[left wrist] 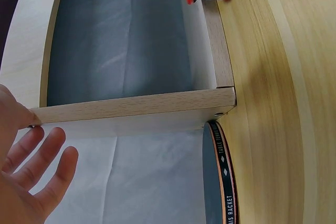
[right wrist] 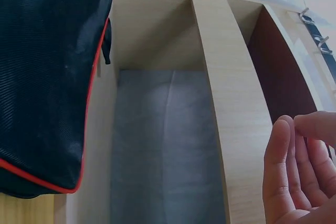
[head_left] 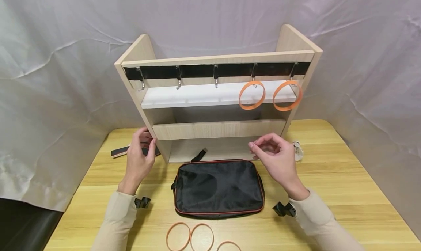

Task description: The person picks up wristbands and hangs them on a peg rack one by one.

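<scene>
My left hand (head_left: 139,161) touches the left side panel of the wooden shelf (head_left: 218,129), its thumb at the front edge. In the left wrist view the fingers of this hand (left wrist: 37,166) spread along the panel's outer face. My right hand (head_left: 277,159) is raised before the shelf's lower right part. Its thumb and index fingertips meet and the other fingers curl, with nothing visible between them; the right wrist view shows this hand (right wrist: 304,166) too. Two orange rings (head_left: 251,106) (head_left: 287,108) hang from the two rightmost hooks. The three other hooks (head_left: 178,83) hold nothing.
A black bag (head_left: 218,187) with red piping lies before the shelf. Several orange rings (head_left: 177,224) lie at the table's near edge. A table tennis racket (left wrist: 223,177) is left of the shelf, a whitish shuttlecock-like object (head_left: 298,152) right of it.
</scene>
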`<state>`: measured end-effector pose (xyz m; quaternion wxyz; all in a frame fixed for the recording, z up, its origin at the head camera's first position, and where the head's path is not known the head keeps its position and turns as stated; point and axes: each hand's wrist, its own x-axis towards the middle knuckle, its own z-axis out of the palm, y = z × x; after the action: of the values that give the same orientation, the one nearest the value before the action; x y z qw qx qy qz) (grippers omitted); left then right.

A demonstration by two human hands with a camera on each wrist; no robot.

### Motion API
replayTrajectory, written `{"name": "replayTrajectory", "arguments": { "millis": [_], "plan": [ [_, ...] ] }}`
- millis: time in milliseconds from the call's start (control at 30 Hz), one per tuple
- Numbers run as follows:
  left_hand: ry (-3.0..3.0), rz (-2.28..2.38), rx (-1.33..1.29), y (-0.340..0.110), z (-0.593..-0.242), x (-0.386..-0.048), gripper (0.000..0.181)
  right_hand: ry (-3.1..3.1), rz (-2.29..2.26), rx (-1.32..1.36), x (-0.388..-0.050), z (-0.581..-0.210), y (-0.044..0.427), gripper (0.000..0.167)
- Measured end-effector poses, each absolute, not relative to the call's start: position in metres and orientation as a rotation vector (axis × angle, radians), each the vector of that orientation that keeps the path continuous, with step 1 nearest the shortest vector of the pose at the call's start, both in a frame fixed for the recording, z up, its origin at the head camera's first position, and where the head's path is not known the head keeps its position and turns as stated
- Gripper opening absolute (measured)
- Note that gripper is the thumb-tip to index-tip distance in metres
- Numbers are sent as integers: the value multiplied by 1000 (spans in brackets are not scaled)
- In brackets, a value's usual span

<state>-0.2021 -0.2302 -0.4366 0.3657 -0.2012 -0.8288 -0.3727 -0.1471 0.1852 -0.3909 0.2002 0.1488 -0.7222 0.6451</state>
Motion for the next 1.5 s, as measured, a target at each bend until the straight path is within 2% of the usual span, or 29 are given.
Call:
{"name": "replayTrajectory", "arguments": {
  "millis": [900, 1500],
  "plan": [
    [-2138, -968, -494, -231, -437, -202, 46, -2223, 1800, 368, -125, -416, 187, 14],
    [-2126, -953, -503, -230, -437, -202, 46, -2264, 1796, 491, -112, -435, 175, 14]
  ]
}}
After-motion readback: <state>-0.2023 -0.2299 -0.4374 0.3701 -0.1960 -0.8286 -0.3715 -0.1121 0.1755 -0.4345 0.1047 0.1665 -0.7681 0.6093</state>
